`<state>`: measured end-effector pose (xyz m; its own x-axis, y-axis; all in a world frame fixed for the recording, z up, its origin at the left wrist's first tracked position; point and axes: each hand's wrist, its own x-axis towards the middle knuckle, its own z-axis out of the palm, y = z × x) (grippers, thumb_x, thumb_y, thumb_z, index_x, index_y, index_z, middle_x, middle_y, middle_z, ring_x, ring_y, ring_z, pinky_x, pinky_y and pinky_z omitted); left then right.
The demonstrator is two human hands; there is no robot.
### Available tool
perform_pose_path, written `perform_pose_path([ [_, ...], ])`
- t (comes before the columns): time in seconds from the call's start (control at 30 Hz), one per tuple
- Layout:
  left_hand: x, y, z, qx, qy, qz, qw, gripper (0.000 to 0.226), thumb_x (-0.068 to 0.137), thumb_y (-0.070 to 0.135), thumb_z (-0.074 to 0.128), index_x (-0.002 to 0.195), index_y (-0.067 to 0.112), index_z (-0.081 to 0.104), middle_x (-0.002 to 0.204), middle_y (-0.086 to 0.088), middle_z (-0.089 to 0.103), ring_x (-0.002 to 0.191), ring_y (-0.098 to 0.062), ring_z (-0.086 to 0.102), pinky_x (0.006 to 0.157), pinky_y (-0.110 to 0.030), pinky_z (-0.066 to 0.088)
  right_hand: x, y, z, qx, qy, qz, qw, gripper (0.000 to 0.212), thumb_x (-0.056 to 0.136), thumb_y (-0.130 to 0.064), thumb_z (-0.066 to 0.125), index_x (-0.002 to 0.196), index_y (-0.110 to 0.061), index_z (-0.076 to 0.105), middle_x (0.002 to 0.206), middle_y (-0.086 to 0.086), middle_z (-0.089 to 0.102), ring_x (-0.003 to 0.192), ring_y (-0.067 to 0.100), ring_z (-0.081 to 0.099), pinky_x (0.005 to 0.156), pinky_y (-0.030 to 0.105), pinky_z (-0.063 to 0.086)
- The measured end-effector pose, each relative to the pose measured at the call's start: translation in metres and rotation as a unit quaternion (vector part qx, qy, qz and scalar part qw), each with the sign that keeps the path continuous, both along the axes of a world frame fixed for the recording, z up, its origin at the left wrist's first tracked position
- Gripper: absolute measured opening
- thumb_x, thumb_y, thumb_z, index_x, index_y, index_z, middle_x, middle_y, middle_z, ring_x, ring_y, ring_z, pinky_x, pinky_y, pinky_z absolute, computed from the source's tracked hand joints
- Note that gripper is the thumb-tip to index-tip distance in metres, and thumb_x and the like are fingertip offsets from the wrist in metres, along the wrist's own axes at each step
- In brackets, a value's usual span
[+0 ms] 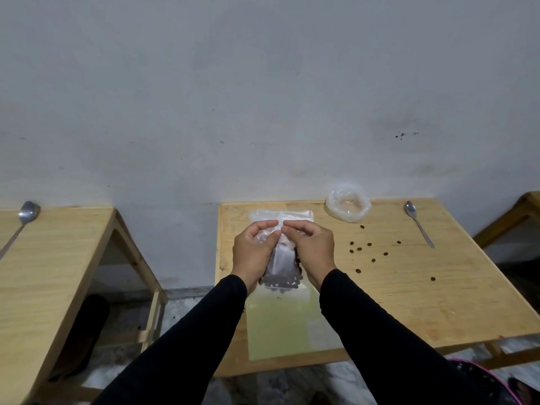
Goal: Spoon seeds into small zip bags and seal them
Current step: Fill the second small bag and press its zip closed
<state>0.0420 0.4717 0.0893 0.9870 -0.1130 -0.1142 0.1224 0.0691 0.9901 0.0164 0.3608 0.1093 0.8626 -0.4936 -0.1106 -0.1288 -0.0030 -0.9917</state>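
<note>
Seeds, dark brown, settled in bottom of small clear zip bag, held upright above near-middle of wooden table. Left hand and right hand close together at bag's top, fingertips nearly meeting, each pinching zip strip between thumb and fingers. Judged: sealing step under way; closure not confirmable from head view.

Flat empty zip bags lying behind hands toward far edge. Pale green sheet reaching near edge, overhanging slightly. Crumpled clear plastic bag near far edge, right of centre. Steel spoon toward far right corner, unused. Loose seeds scattered right of hands. Second spoon on separate table at left.

Risks, judged:
- Zip track misaligned or pressed only at middle: partial seal, leakage on laying down.
- Seed caught in track: gap in closure.
- Bag tilted before seal complete: more spillage onto table.
- Trapped air: bulging, seal popping under pressure.
- Scattered seeds rolling off right edge if brushed by sleeve.

Labels, brands, writing: none legible on bags, spoons or sheet.
</note>
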Motion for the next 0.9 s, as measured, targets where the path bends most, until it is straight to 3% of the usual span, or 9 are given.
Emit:
perform_pose_path([
  [0.2,0.007,0.004,-0.005,0.006,-0.005,0.013,1.000,0.013,0.079,0.029,0.075,0.090,0.028,0.068,0.099,0.012,0.069,0.099,-0.007,0.063,0.086,-0.027,0.051,0.008,0.005,0.001,-0.055,0.010,0.008,0.998,0.010,0.081,-0.013,0.071,0.078,-0.023,0.072,0.082,-0.005,0.070,0.080,0.011,0.063,0.076,0.024,0.052],
  [0.3,0.011,0.004,-0.002,0.031,-0.012,0.049,0.998,0.004,0.084,0.022,0.070,0.085,0.024,0.068,0.093,0.014,0.068,0.086,0.006,0.061,0.072,-0.008,0.046,0.013,0.006,0.000,-0.072,0.001,0.016,0.997,0.014,0.087,-0.012,0.064,0.081,-0.023,0.070,0.082,-0.008,0.068,0.075,0.005,0.058,0.074,0.021,0.048],
  [0.37,0.014,0.004,0.001,0.047,-0.024,0.060,0.997,0.007,0.087,0.018,0.066,0.087,0.024,0.068,0.093,0.015,0.068,0.079,0.009,0.060,0.066,-0.005,0.044,0.016,0.007,-0.001,-0.067,-0.006,0.025,0.997,0.021,0.090,-0.009,0.058,0.083,-0.026,0.068,0.083,-0.009,0.067,0.068,0.003,0.055,0.071,0.021,0.047],
  [0.47,0.020,0.007,0.004,0.056,-0.028,0.074,0.995,0.013,0.089,0.015,0.061,0.089,0.026,0.069,0.095,0.016,0.067,0.088,-0.001,0.062,0.072,-0.013,0.046,0.017,0.007,-0.004,-0.054,-0.013,0.062,0.997,0.019,0.090,-0.009,0.058,0.088,-0.024,0.069,0.089,-0.011,0.068,0.072,0.003,0.059,0.069,0.014,0.048],
  [0.57,0.025,0.010,0.002,0.060,-0.030,0.057,0.996,0.017,0.090,0.015,0.059,0.090,0.029,0.069,0.096,0.017,0.067,0.093,-0.006,0.063,0.080,-0.021,0.050,0.021,0.007,-0.006,-0.048,-0.004,0.063,0.997,0.015,0.083,-0.010,0.068,0.083,-0.025,0.071,0.090,-0.011,0.071,0.093,0.010,0.065,0.087,0.026,0.051],
  [0.67,0.025,0.012,-0.001,0.057,-0.039,0.013,0.998,0.020,0.089,0.014,0.061,0.095,0.032,0.068,0.101,0.020,0.067,0.101,-0.001,0.060,0.090,-0.024,0.048,0.026,0.005,-0.008,-0.041,0.008,0.041,0.998,0.013,0.080,-0.012,0.072,0.078,-0.025,0.072,0.090,-0.010,0.071,0.094,0.015,0.065,0.091,0.035,0.051],
  [0.77,0.024,0.011,-0.003,0.063,-0.047,0.003,0.997,0.016,0.085,0.016,0.067,0.096,0.029,0.068,0.100,0.022,0.066,0.100,0.013,0.055,0.089,-0.016,0.042,0.027,0.003,-0.010,-0.046,0.000,0.018,0.999,0.009,0.081,-0.016,0.071,0.077,-0.024,0.071,0.082,-0.010,0.069,0.076,0.011,0.061,0.078,0.031,0.051],
  [0.9,0.023,0.009,-0.002,0.051,-0.047,0.030,0.997,0.009,0.087,0.016,0.066,0.091,0.023,0.070,0.096,0.016,0.069,0.085,0.014,0.058,0.069,-0.004,0.043,0.028,0.007,-0.010,-0.065,-0.007,0.010,0.998,0.010,0.085,-0.015,0.064,0.080,-0.023,0.068,0.070,-0.007,0.062,0.049,0.007,0.045,0.056,0.023,0.042],
])
